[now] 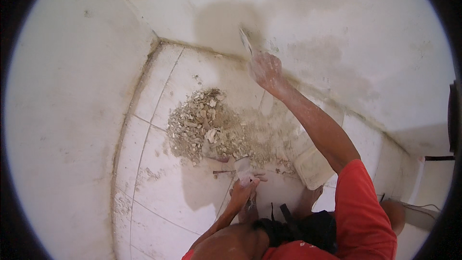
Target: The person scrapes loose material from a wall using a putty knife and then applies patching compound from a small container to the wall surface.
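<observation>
Right hand [267, 70] grips a scraper [246, 41] by the wall [308, 19], apparently scraping; left hand [246, 187] pinches a pale flat tool [243, 166]; steady pressure's called for.

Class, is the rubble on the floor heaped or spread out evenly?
Heaped: chunks of rubble pile up on the floor tiles, thinning into finer debris toward the right.

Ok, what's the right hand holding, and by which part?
The right hand grips a flat scraper by its lower end, which the fingers hide.
</observation>
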`<state>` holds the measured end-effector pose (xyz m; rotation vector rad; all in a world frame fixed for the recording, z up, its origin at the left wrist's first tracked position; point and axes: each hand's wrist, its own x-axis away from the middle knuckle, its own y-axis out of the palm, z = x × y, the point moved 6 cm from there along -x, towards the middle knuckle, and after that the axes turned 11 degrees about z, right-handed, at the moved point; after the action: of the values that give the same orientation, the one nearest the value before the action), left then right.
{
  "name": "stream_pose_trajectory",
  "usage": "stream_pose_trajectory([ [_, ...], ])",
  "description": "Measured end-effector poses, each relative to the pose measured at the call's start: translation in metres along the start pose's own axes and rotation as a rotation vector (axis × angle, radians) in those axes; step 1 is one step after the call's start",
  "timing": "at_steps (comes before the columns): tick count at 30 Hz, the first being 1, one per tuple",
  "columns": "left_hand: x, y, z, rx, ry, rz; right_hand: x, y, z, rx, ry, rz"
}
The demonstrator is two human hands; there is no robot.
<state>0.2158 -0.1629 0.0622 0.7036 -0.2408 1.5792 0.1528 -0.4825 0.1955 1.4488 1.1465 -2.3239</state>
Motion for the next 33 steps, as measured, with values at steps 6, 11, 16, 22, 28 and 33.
stream_pose_trajectory([
  [6,-0.003,-0.017,-0.003,-0.074,0.102,0.048,0.024,0.025,0.040,0.017,0.680,-0.569],
  [11,0.007,-0.034,-0.005,0.095,-0.013,0.172,0.050,0.010,0.064,0.035,0.621,-0.597],
  [16,0.016,-0.044,0.000,0.071,0.027,0.220,0.061,-0.023,0.075,0.046,0.601,-0.465],
  [22,0.020,-0.045,0.008,0.078,0.088,0.208,0.091,-0.045,0.100,0.058,0.645,-0.534],
  [28,0.024,-0.044,0.008,0.156,0.031,0.194,0.124,-0.075,0.124,0.138,0.631,-0.448],
  [33,0.022,-0.047,-0.006,0.231,0.011,0.179,0.144,-0.115,0.120,0.221,0.734,-0.611],
])
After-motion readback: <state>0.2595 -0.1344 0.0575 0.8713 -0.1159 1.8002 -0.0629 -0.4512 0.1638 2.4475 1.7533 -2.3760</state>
